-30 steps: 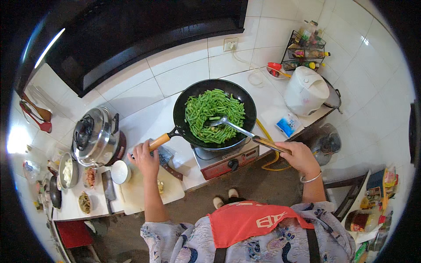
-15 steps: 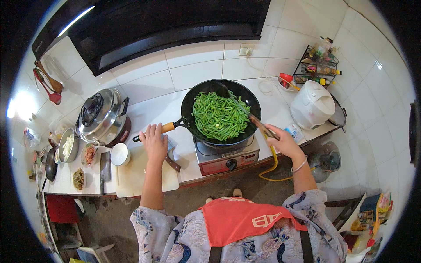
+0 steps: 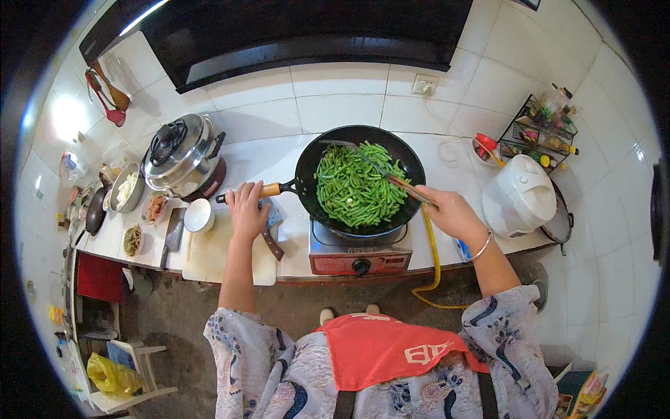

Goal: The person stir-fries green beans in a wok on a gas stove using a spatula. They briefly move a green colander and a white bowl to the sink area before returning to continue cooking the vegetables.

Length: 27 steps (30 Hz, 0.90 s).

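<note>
A black wok (image 3: 405,144) full of cut green beans (image 3: 357,192) stands on a silver-and-red gas stove (image 3: 359,255). My left hand (image 3: 246,209) is closed over the wok's wooden handle (image 3: 270,190). In my right hand (image 3: 449,214) is the wooden handle of a metal spatula (image 3: 377,166). The spatula slants across the beans, its blade near the wok's far left side. Just right of my left wrist lies a knife with a brown handle (image 3: 272,245), its blade partly hidden.
Left on the counter are a white cutting board (image 3: 213,258), a white bowl (image 3: 199,216), a cleaver (image 3: 174,229), several food bowls and a lidded steel pot (image 3: 192,157). To the right stand a white rice cooker (image 3: 520,197) and a bottle rack (image 3: 537,133). A yellow hose (image 3: 435,260) hangs beside the stove.
The spatula blade has moved to the wok's far left side, uncovered above the beans. The beans have shifted to the right in the wok. The whole view has turned slightly.
</note>
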Each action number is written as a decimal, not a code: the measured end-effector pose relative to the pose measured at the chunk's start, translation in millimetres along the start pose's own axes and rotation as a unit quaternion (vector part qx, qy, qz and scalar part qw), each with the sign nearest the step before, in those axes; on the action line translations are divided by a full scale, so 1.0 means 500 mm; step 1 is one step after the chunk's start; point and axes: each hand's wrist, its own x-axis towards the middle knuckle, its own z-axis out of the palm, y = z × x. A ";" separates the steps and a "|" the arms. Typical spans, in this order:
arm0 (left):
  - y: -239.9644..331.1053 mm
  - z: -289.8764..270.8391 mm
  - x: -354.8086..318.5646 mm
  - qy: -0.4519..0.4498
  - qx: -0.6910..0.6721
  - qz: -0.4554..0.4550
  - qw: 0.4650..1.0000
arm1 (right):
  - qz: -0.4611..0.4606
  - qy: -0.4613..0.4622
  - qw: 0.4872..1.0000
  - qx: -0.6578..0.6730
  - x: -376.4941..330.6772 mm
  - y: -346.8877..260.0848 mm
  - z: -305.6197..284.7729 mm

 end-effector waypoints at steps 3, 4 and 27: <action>-0.004 0.005 0.000 0.004 -0.004 0.002 1.000 | -0.048 -0.007 0.995 -0.089 -0.014 -0.033 0.014; -0.007 0.006 -0.001 0.005 -0.003 0.001 1.000 | -0.050 -0.016 0.993 -0.109 -0.026 -0.050 0.004; 0.001 0.016 -0.007 0.022 0.002 -0.007 1.000 | 0.149 -0.140 0.936 0.287 -0.179 0.060 -0.134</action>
